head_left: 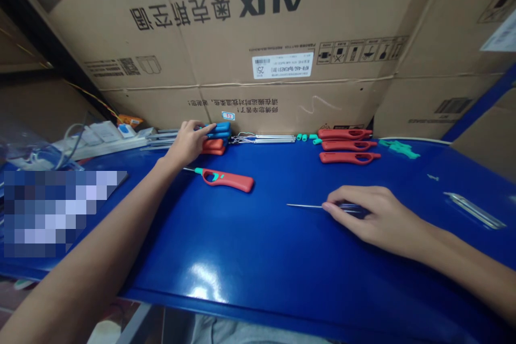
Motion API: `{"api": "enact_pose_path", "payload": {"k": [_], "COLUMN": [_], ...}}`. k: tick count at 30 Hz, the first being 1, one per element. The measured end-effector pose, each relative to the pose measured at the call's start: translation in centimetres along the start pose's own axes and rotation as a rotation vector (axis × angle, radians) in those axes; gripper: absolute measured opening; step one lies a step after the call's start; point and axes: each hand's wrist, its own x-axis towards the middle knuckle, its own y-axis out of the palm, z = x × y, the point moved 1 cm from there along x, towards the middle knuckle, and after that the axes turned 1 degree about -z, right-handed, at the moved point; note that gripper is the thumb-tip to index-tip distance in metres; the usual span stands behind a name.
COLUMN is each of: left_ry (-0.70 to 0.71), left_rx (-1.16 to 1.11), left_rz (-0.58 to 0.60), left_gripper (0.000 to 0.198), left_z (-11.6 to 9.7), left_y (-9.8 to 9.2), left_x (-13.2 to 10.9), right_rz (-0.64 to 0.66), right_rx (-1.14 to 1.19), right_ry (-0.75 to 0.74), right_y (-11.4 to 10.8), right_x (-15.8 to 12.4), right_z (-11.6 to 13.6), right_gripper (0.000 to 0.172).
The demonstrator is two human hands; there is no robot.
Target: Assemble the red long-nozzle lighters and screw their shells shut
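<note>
My left hand reaches to the back of the table, its fingers on the uppermost blue gas lighter of a small stack. Orange-red lighters lie against that stack, partly hidden by the hand. My right hand is closed round the dark handle of a screwdriver, whose thin metal shaft points left. Between the hands, a red gas lighter with a green trigger and collar lies on the table. Three red handle shells without visible metal tubes are lined up at the back right.
Metal tubes with white wires, green caps and green triggers lie along the cardboard behind the blue table. Metal rods in clear plastic are at right. A power strip stands at left.
</note>
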Motion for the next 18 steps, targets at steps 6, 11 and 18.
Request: {"api": "enact_pose_path", "payload": {"k": [6, 11, 18], "left_ry": [0.008, 0.010, 0.012], "left_rx": [0.009, 0.005, -0.025], "left_rz": [0.002, 0.014, 0.025], "left_gripper": [0.044, 0.046, 0.050], "left_z": [0.1, 0.1, 0.1], "left_y": [0.1, -0.1, -0.9], "left_x": [0.1, 0.1, -0.1], "right_rz": [0.002, 0.001, 0.007], "right_rx": [0.000, -0.002, 0.004], "right_ry": [0.005, 0.001, 0.002], "right_y": [0.0, 0.0, 0.0], "right_x": [0.0, 0.0, 0.1], "right_z": [-0.1, 0.0, 0.0], "right_gripper": [0.014, 0.015, 0.015]}}
